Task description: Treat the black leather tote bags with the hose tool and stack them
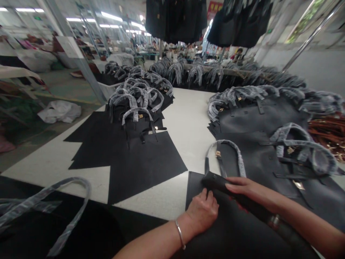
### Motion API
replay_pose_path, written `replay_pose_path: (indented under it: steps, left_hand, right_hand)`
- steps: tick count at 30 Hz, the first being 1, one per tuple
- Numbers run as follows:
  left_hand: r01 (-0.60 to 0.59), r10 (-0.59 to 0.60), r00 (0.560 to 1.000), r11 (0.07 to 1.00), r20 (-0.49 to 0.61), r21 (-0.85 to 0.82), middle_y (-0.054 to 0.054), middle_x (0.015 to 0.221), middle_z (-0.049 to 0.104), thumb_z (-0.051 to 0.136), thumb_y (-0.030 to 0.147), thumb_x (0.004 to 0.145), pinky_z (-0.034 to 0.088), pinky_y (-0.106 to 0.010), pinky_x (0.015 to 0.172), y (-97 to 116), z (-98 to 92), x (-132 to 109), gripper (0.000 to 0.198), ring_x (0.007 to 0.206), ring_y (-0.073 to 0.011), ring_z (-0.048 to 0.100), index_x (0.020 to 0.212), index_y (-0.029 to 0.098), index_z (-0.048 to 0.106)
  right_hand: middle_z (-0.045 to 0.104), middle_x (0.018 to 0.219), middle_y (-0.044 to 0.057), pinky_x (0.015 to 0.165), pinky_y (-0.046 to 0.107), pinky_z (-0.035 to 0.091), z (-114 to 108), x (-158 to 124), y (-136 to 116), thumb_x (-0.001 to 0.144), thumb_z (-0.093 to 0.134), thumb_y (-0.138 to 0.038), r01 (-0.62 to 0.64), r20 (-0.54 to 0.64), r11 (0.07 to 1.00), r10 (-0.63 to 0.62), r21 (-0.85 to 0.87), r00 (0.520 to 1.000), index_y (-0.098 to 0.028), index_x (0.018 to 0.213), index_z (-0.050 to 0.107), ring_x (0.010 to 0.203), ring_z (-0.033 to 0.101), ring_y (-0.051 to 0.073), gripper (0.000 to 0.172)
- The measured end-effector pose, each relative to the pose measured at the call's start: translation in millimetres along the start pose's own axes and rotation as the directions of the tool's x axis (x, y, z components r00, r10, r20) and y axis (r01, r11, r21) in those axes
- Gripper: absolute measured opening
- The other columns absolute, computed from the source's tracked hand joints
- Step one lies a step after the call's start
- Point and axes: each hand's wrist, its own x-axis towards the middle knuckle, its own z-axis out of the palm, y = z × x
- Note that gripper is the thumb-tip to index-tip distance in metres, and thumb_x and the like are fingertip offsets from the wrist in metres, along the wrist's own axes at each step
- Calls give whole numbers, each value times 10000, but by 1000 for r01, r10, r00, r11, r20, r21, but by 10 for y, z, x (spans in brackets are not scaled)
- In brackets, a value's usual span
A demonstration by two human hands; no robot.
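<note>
My right hand (239, 189) is wrapped round a long black tube-like tool (258, 208) with a metal band; its exact kind is unclear. The tool's blunt end is over the top part of a black bag panel (231, 233) in front of me. My left hand (203, 208), a silver bangle at its wrist, rests on that panel just below the tool's end. Its fingers are bent together, and what they pinch is hidden. Behind the tool rises a plastic-wrapped handle (229, 144), beside a black strap with a gold buckle (218, 154).
On the pale table (185, 118), overlapping black bag panels (142, 158) with wrapped handles lie at left. More panels (258, 118) are piled at right, near brown straps (329, 136). Another panel with a loose handle (81, 183) is at front left. Black bags (175, 21) hang overhead.
</note>
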Motion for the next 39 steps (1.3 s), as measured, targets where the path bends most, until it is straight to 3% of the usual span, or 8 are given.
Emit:
replay_pose_path:
  steps: [4, 9, 13, 16, 19, 23, 32, 39]
  left_hand:
    - [-41, 40, 998, 999, 41, 6, -183, 1013, 683, 443, 198, 939, 551, -371, 817, -18, -26, 15, 250, 947, -253, 666, 942, 80, 664]
    - [-53, 52, 998, 998, 33, 23, -182, 1032, 680, 476, 177, 912, 537, -365, 855, -19, -23, 8, 212, 967, -258, 662, 952, 82, 661]
    - [1, -1, 1000, 1000, 22, -5, -152, 1040, 676, 508, 164, 891, 540, -332, 836, -17, -17, -7, 166, 995, -255, 648, 947, 98, 649]
    - [40, -40, 999, 998, 23, -37, -124, 1029, 677, 508, 139, 885, 545, -305, 807, -16, -14, -19, 149, 973, -239, 648, 941, 103, 642]
    - [48, -48, 999, 998, 11, -42, -119, 1021, 677, 502, 132, 884, 546, -304, 805, -16, -4, -28, 147, 963, -242, 650, 924, 102, 640]
    - [15, -16, 1000, 999, -23, -29, -141, 1037, 677, 499, 152, 882, 520, -325, 895, -21, 6, -30, 177, 968, -246, 653, 949, 85, 649]
    - [26, -25, 1000, 999, 18, -27, -148, 1072, 678, 480, 155, 889, 510, -307, 924, -25, -19, -26, 206, 991, -232, 654, 976, 89, 655]
    - [4, -3, 1000, 1000, 29, -23, -165, 1092, 672, 465, 159, 900, 494, -320, 944, -45, -53, -11, 239, 1032, -251, 639, 1020, 67, 650]
  right_hand:
    - [603, 673, -23, 395, 188, 440, 140, 171, -229, 741, 722, -558, 68, 89, 997, -64, -44, 994, -164, 1033, 624, 462, 561, 103, 500]
    - [606, 666, -17, 387, 207, 443, 246, 373, -415, 732, 713, -567, 56, 153, 994, -42, -90, 987, -161, 960, 624, 443, 557, 110, 473]
    - [594, 651, -26, 406, 213, 437, 310, 552, -509, 732, 718, -536, 124, 72, 988, -118, -96, 990, -170, 1012, 623, 455, 545, 112, 471]
    - [590, 687, -33, 413, 207, 436, 251, 530, -548, 759, 697, -530, 189, -18, 978, -191, -89, 981, -189, 1062, 604, 480, 549, 109, 466]
    - [594, 688, -27, 405, 210, 442, 143, 364, -510, 761, 698, -540, 139, -4, 987, -140, -86, 990, -179, 1067, 600, 470, 555, 112, 483]
    - [596, 679, -22, 395, 191, 427, 134, 236, -420, 754, 710, -556, 30, 125, 995, -19, -93, 992, -168, 1007, 619, 448, 555, 98, 471]
    - [599, 663, -23, 357, 179, 392, 235, 392, -546, 763, 707, -577, 22, 230, 991, 10, -134, 973, -177, 953, 624, 427, 547, 96, 451]
    - [614, 669, -10, 350, 167, 387, 250, 445, -551, 775, 697, -571, -16, 235, 997, 33, -74, 971, -167, 875, 587, 430, 554, 94, 430]
